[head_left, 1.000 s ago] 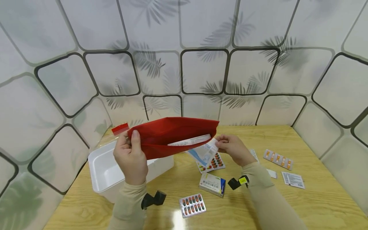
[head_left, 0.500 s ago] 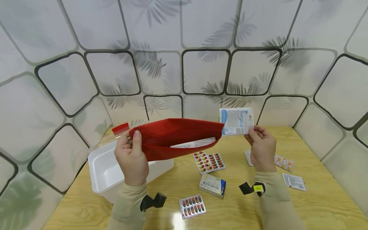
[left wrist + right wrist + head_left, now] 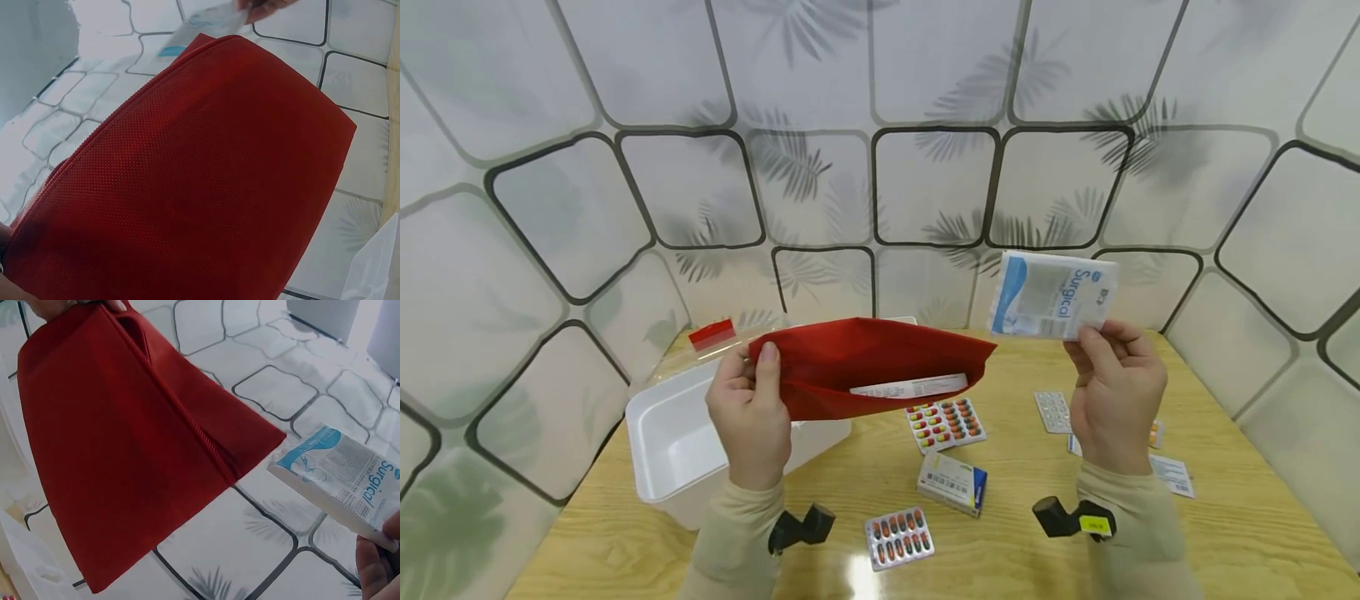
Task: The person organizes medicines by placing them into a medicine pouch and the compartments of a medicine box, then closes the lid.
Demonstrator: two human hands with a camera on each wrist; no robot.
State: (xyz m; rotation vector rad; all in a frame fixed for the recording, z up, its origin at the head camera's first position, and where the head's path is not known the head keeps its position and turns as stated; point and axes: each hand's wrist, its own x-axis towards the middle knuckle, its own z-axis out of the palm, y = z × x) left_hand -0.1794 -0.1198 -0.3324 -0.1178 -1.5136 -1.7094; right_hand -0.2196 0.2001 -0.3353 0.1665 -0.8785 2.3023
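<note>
My left hand (image 3: 748, 417) pinches one end of a red zippered pouch (image 3: 820, 408) with the thumb on top, and the pouch gapes above the table. Inside its mouth lies a white printed box or packet (image 3: 910, 387). At the right, my right hand (image 3: 1116, 396) pinches a corner of a flat white-and-blue packet (image 3: 1037, 296) lettered "Surgical", raised apart from the pouch. In the right wrist view, the packet (image 3: 337, 475) shows beside the zippered edge of the red pouch (image 3: 125, 462). The left wrist view is mostly filled by the pouch (image 3: 206, 169).
Behind the pouch stands a white plastic bin (image 3: 662, 450), with a clear red-topped bag (image 3: 711, 335) near it. On the wooden table (image 3: 1000, 550) lie capsule blister packs (image 3: 898, 537), a small medicine box (image 3: 951, 483), a pale blister pack (image 3: 1052, 412) and a white sachet (image 3: 1172, 475).
My right hand has lifted the "Surgical" packet away from the pouch mouth, up and to the right. The left hand and pouch have shifted slightly right.
</note>
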